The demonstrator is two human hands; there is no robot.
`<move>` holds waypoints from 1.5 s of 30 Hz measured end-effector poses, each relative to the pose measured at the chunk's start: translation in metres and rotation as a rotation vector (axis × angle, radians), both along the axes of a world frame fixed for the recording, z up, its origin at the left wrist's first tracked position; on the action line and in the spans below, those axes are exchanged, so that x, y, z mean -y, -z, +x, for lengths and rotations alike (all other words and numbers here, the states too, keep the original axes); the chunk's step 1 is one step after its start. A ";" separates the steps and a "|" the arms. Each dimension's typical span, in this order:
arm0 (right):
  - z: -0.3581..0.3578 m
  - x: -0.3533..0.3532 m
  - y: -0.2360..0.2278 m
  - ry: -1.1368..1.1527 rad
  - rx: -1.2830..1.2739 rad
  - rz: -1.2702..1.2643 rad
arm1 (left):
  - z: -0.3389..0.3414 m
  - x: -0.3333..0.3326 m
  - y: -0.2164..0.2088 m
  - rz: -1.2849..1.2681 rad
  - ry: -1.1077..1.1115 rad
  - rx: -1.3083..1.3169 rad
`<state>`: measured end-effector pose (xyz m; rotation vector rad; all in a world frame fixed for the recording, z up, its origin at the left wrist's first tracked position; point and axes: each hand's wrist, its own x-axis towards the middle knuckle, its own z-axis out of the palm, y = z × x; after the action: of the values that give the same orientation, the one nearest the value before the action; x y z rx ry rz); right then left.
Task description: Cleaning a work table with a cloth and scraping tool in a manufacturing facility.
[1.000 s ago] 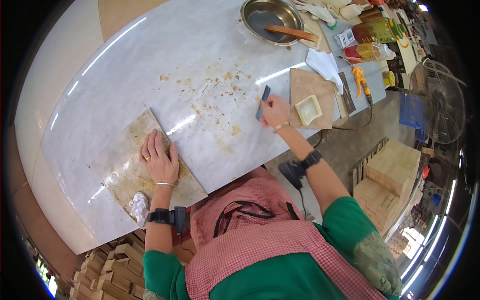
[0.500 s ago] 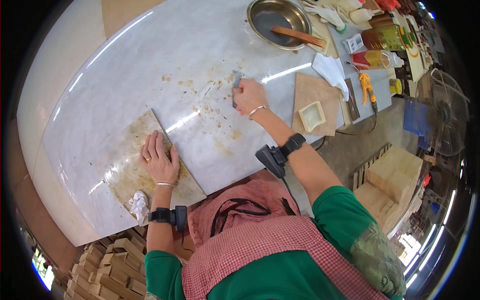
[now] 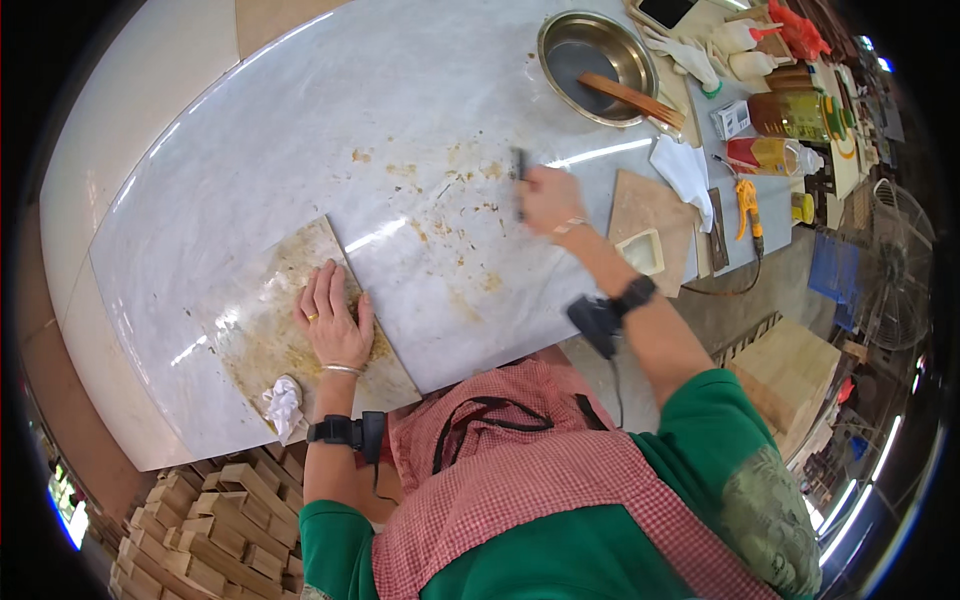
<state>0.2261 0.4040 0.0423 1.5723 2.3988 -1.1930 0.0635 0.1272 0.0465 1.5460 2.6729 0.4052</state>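
Observation:
My left hand [image 3: 337,318] lies flat, fingers stretched out, on a stained board [image 3: 295,260] at the table's near left edge. A crumpled white tissue [image 3: 283,402] sits on that board, close to my left wrist. My right hand [image 3: 552,198], blurred by motion, is closed around a thin dark-grey scraper blade [image 3: 520,165] standing on edge at the tabletop. To the left of the blade, brown residue and crumbs [image 3: 445,195] are scattered over the shiny grey-white table [image 3: 250,170].
A steel bowl [image 3: 552,60] with a wooden brush [image 3: 630,98] across it stands far right. Beyond my right hand are a brown board [image 3: 640,195], a square cream frame [image 3: 643,252], a white cloth [image 3: 683,175], an orange-handled hot tool [image 3: 746,200] and bottles [image 3: 765,155].
My right hand with the scraper blade has moved rightward and a little farther from the brown residue. My left hand stays on the board. The whole view has shifted slightly.

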 end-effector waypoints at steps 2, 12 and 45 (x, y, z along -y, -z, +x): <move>0.020 -0.014 -0.014 0.119 0.048 -0.136 | 0.001 -0.002 0.002 0.005 -0.007 0.011; -0.040 -0.006 0.001 -0.208 0.067 -0.024 | -0.001 -0.003 -0.003 0.029 -0.020 0.017; -0.116 0.047 0.025 -0.656 -0.157 0.388 | -0.004 -0.005 -0.004 0.058 -0.053 0.058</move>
<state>0.1097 0.3567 0.0171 0.6193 3.0152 -0.7687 0.0597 0.1324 0.0502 1.4568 2.6858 0.5257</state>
